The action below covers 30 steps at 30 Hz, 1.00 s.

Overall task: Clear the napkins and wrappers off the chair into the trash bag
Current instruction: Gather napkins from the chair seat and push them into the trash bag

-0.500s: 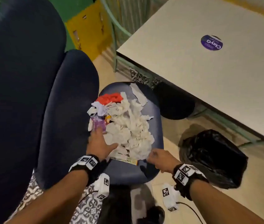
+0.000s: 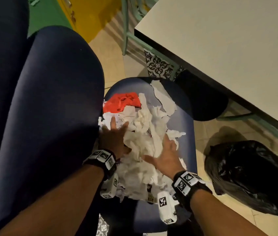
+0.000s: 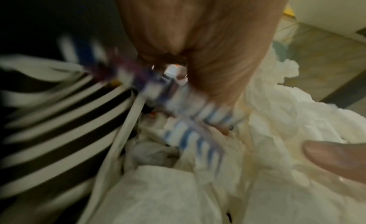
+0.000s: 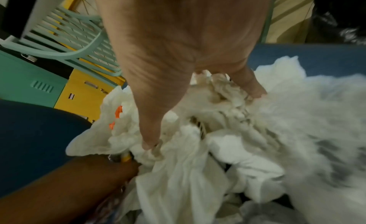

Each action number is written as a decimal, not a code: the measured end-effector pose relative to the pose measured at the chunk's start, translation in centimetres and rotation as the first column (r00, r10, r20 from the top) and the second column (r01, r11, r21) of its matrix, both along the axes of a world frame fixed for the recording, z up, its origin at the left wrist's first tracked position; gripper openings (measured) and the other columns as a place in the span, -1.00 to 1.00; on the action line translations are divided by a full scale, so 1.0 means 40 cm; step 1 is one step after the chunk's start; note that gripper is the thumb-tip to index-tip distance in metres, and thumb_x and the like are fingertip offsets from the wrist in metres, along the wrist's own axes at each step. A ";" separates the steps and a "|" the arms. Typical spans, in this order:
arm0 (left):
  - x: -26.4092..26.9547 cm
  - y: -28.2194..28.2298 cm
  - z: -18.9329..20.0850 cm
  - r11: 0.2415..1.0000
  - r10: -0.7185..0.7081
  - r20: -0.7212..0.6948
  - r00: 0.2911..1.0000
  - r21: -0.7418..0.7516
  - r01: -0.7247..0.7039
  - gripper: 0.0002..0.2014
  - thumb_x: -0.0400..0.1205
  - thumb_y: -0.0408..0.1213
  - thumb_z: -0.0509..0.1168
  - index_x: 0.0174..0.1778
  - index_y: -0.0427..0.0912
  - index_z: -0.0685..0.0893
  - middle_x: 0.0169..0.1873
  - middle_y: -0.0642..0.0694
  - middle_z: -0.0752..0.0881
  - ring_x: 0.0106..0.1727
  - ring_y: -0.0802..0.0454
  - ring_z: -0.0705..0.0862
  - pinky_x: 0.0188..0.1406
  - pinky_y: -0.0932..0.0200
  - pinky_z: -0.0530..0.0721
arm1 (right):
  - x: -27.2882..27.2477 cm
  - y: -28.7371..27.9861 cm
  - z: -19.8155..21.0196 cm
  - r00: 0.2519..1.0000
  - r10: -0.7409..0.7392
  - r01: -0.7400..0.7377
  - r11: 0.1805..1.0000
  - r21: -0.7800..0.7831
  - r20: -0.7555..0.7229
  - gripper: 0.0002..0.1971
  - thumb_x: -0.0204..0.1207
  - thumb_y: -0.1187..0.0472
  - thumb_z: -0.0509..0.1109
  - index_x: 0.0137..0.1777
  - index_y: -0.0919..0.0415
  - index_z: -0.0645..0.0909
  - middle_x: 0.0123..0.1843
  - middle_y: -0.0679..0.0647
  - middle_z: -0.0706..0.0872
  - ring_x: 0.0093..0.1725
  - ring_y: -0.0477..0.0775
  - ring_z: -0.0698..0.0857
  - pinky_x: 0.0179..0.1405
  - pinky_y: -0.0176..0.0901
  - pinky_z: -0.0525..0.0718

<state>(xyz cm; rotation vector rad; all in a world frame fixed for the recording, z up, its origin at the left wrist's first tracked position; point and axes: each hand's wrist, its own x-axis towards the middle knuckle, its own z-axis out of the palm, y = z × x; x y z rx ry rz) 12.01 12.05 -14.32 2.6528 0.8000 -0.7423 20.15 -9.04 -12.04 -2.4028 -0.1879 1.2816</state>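
A heap of crumpled white napkins [image 2: 141,130] covers the blue chair seat [image 2: 185,126], with a red wrapper [image 2: 121,103] at its far left and a torn white sheet [image 2: 163,97] at the far edge. My left hand [image 2: 114,133] presses the heap's left side, fingers spread and straight. My right hand [image 2: 167,150] lies on the right side, fingers spread, tips sunk into the napkins [image 4: 257,149]. The heap sits between both palms. The blurred left wrist view shows a blue-striped wrapper [image 3: 190,133] under the palm. The black trash bag [image 2: 249,178] lies on the floor to the right.
The chair's dark blue backrest [image 2: 49,116] rises close on the left. A white table [image 2: 228,48] overhangs at the upper right, with a dark round stool [image 2: 206,99] beneath its edge. Tiled floor [image 2: 203,159] separates seat and bag.
My left hand slid farther along the heap's left side. My right hand left the seat's front edge, uncurled and came onto the heap's right side. The view has drawn closer.
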 end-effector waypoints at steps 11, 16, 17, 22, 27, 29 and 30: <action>-0.074 -0.035 0.048 0.892 0.424 0.165 0.890 -0.246 -0.379 -0.31 0.39 -0.06 0.58 0.46 -0.01 0.54 0.49 -0.16 0.46 0.47 -0.31 0.55 0.29 -0.27 0.69 | -0.035 0.094 -0.086 0.930 0.207 -0.166 0.974 -0.155 0.304 -0.29 0.42 -0.04 0.64 0.48 -0.03 0.34 0.32 0.18 0.39 0.28 0.33 0.46 -0.26 0.08 0.55; -0.125 0.006 0.152 0.817 0.547 0.190 0.815 -0.333 -0.471 -0.24 0.49 -0.09 0.48 0.60 0.32 0.34 0.44 0.02 0.63 0.42 -0.15 0.66 0.34 -0.23 0.69 | 0.001 0.092 -0.099 0.957 0.094 -0.073 0.993 -0.088 0.273 -0.52 0.43 0.31 0.47 0.31 -0.03 0.47 0.23 0.14 0.47 0.21 0.36 0.57 -0.14 0.06 0.58; -0.119 0.024 0.170 0.807 0.561 0.171 0.810 -0.331 -0.489 -0.13 0.50 -0.10 0.48 0.68 0.36 0.18 0.46 0.01 0.64 0.42 -0.17 0.68 0.34 -0.22 0.69 | 0.007 0.090 -0.100 0.960 0.076 -0.060 0.996 -0.066 0.269 -0.49 0.42 0.38 0.41 0.33 -0.06 0.49 0.23 0.13 0.48 0.19 0.35 0.60 -0.09 0.07 0.65; 0.021 0.122 0.148 0.945 0.305 0.067 0.950 -0.143 -0.294 0.21 0.51 -0.20 0.51 0.76 0.20 -0.35 0.45 -0.30 0.52 0.27 -0.42 0.70 0.17 -0.30 0.72 | 0.010 0.085 -0.090 0.949 0.100 -0.109 0.994 0.013 0.297 -0.40 0.36 0.54 0.31 0.33 -0.03 0.53 0.18 0.08 0.49 0.11 0.27 0.61 -0.14 0.03 0.71; 0.150 0.174 0.033 0.995 0.031 0.017 0.999 -0.099 -0.030 0.06 0.58 -0.40 0.34 0.76 0.24 -0.26 0.70 -0.34 0.18 0.37 -0.46 0.66 0.23 -0.29 0.70 | -0.003 0.070 -0.075 0.928 0.154 -0.179 0.983 0.044 0.340 -0.42 0.35 0.57 0.28 0.31 0.04 0.51 0.10 0.02 0.42 0.08 0.22 0.57 -0.27 -0.03 0.59; 0.171 0.179 0.004 0.994 -0.031 -0.057 0.998 -0.107 0.024 0.06 0.55 -0.33 0.42 0.76 0.29 -0.17 0.71 -0.31 0.18 0.45 -0.45 0.61 0.27 -0.27 0.69 | -0.003 0.068 -0.065 0.928 0.202 -0.229 0.972 0.049 0.312 -0.50 0.43 0.46 0.39 0.31 0.04 0.48 0.13 0.03 0.41 0.14 0.22 0.56 -0.21 0.04 0.64; 0.178 0.175 -0.002 0.995 -0.053 -0.076 0.996 -0.091 0.046 -0.01 0.55 -0.26 0.44 0.75 0.31 -0.04 0.67 -0.33 0.25 0.44 -0.44 0.62 0.27 -0.27 0.70 | -0.003 0.069 -0.059 0.927 0.230 -0.255 0.966 0.050 0.295 -0.53 0.45 0.37 0.45 0.31 0.05 0.45 0.16 0.04 0.40 0.18 0.23 0.55 -0.17 0.08 0.65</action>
